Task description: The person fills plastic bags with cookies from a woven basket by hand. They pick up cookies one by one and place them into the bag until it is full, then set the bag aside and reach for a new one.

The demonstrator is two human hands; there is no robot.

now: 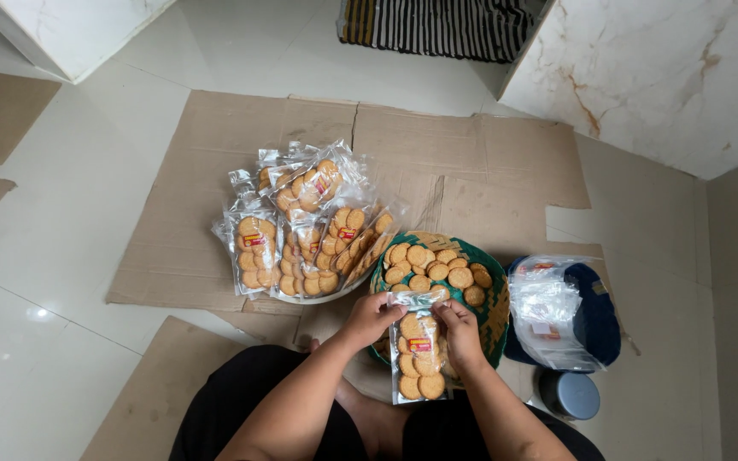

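Observation:
A clear plastic bag of round golden biscuits (419,358) hangs upright in front of me over my lap. My left hand (372,317) pinches the bag's top left corner and my right hand (460,331) grips its top right edge. Just beyond the bag lies a green woven basket (496,306) with several loose biscuits (434,267) in it. To the left, a white plate (328,297) bears a pile of several filled biscuit bags (307,229).
Flattened cardboard (471,162) covers the tiled floor under everything. On my right a blue container (601,321) holds a stack of empty clear bags (547,311), with a small grey lid (570,394) beside it. A striped mat (437,26) lies far ahead.

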